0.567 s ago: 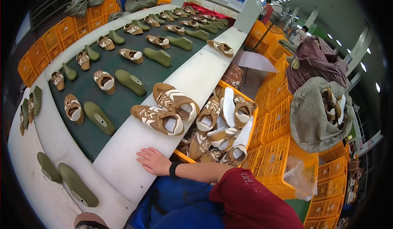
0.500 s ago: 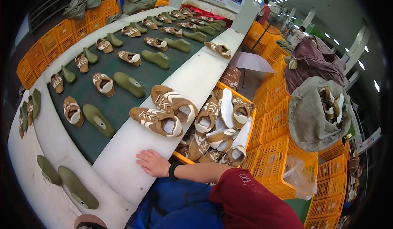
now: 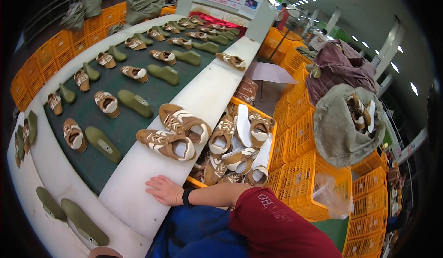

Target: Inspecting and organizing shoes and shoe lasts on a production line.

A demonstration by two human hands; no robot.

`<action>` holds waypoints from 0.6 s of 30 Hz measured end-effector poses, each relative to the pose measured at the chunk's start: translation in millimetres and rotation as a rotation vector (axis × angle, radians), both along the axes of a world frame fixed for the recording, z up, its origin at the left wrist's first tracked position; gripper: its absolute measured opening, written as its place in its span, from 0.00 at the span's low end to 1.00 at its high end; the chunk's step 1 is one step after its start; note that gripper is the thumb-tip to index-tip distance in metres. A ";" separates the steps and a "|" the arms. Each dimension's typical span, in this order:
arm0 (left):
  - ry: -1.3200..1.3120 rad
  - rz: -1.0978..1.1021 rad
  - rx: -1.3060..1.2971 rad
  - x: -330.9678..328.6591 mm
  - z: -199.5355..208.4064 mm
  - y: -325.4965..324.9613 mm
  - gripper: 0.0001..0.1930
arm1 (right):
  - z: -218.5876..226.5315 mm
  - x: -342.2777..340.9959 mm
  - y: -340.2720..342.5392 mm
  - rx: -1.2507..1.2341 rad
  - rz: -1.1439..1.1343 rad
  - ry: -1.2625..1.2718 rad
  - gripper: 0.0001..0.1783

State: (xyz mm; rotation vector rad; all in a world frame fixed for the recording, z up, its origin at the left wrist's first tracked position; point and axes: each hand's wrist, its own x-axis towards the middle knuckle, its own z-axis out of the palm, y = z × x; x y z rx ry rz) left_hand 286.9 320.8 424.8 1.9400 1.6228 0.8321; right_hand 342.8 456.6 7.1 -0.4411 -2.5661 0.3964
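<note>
My right hand (image 3: 164, 190) lies flat on the white ledge (image 3: 138, 179), fingers spread, with a black band at its wrist. Just beyond it a pair of brown shoes (image 3: 168, 145) with white stripes and laces rests on the same ledge. Beside them an orange crate (image 3: 274, 136) is heaped with similar shoes and white insole-like pieces (image 3: 243, 125). On the green conveyor belt (image 3: 94, 168), brown shoes (image 3: 74, 135) and olive-green shoe lasts (image 3: 103, 145) stand in rows. My left hand is out of the picture.
Two lasts (image 3: 84, 222) lie on the white surface at lower left. A brown object (image 3: 105, 252), cut off below, cannot be made out. Stacked orange crates (image 3: 295, 184) crowd the right side, with a grey cloth (image 3: 339, 140) on top holding shoes. One shoe (image 3: 231, 61) sits farther along the ledge.
The whole view has shifted slightly, so the scene sits a little further left and mostly lower. My right hand stays flat at the same place on the ledge.
</note>
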 end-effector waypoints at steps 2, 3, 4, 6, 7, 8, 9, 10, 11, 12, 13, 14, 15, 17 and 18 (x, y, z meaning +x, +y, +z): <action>0.058 0.014 -0.012 1.3 7.9 -0.5 0.14 | 0.2 3.7 0.1 0.014 -0.017 0.010 0.18; 0.086 0.026 -0.020 1.7 11.8 -0.8 0.14 | -0.8 5.1 0.1 0.018 -0.023 0.006 0.18; 0.114 0.040 -0.030 1.7 15.3 -1.1 0.14 | -0.9 6.2 1.0 0.020 -0.027 0.000 0.18; 0.165 0.081 -0.061 0.1 23.1 -0.7 0.13 | -0.2 4.3 0.4 0.024 -0.021 0.008 0.18; 0.188 0.106 -0.080 -1.7 26.2 -0.6 0.13 | -0.3 3.0 -0.2 0.026 -0.009 0.013 0.18; 0.209 0.141 -0.103 -4.0 27.2 -1.7 0.13 | 0.5 2.5 -1.0 0.019 0.005 0.008 0.18; 0.229 0.178 -0.129 3.7 43.6 -9.5 0.13 | 2.5 2.8 -0.3 0.003 -0.012 -0.009 0.18; 0.221 0.197 -0.141 -10.4 28.0 -4.5 0.13 | 4.1 2.4 0.3 -0.013 -0.026 -0.028 0.19; 0.150 0.201 -0.120 -14.0 24.2 -8.1 0.13 | 5.9 2.2 1.4 -0.023 -0.006 -0.037 0.19; 0.079 0.207 -0.098 -17.6 20.2 -12.0 0.13 | 7.5 1.6 2.8 -0.010 -0.014 -0.036 0.19; 0.009 0.213 -0.074 -20.8 16.5 -16.2 0.12 | 8.4 1.5 2.2 0.003 -0.022 -0.035 0.20; -0.057 0.220 -0.041 -24.1 11.7 -20.6 0.12 | 10.0 1.7 2.9 0.000 -0.002 -0.039 0.20; -0.120 0.223 -0.006 -26.6 7.5 -25.1 0.12 | 12.7 3.4 3.5 0.000 -0.016 -0.056 0.20; -0.238 0.208 0.072 -30.7 0.3 -34.1 0.11 | 12.9 3.0 4.6 0.004 -0.036 -0.068 0.21; -0.292 0.189 0.114 -32.4 -2.6 -38.6 0.11 | 10.8 2.2 3.2 0.009 -0.040 -0.060 0.21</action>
